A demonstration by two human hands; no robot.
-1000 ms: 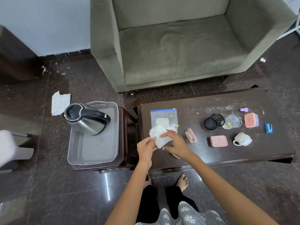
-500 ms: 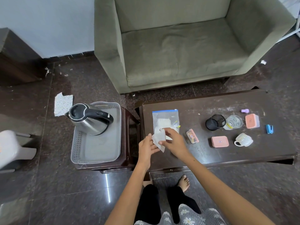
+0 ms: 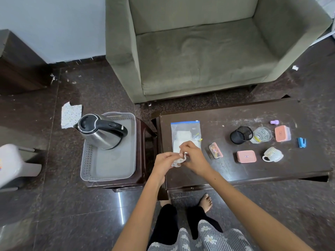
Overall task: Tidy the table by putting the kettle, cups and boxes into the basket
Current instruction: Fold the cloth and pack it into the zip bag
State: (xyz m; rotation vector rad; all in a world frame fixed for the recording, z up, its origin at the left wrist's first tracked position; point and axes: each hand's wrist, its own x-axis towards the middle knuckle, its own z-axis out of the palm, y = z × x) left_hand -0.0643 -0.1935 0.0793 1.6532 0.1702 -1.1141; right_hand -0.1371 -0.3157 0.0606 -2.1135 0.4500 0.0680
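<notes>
The steel kettle (image 3: 101,132) with a black handle stands in the far end of the grey basket (image 3: 108,165), left of the dark table (image 3: 272,169). My left hand (image 3: 164,160) and my right hand (image 3: 192,154) meet over the table's left end, both pinching a crumpled white tissue (image 3: 178,163). On the table's right half sit a white cup (image 3: 272,154), a glass cup (image 3: 261,135), a black mesh cup (image 3: 241,134), two pink boxes (image 3: 246,156) (image 3: 281,133) and a small clear box (image 3: 215,150).
A zip bag (image 3: 184,133) of white tissues lies just beyond my hands. A blue clip (image 3: 301,142) and a purple piece (image 3: 274,122) lie at the table's right. A green sofa (image 3: 208,51) stands behind. The basket rests on a low brown stool (image 3: 145,142). My feet are below the table's near edge.
The white tissue was flat and spread between my hands; now it is crumpled small between my fingers. My hands have stayed over the table's left end.
</notes>
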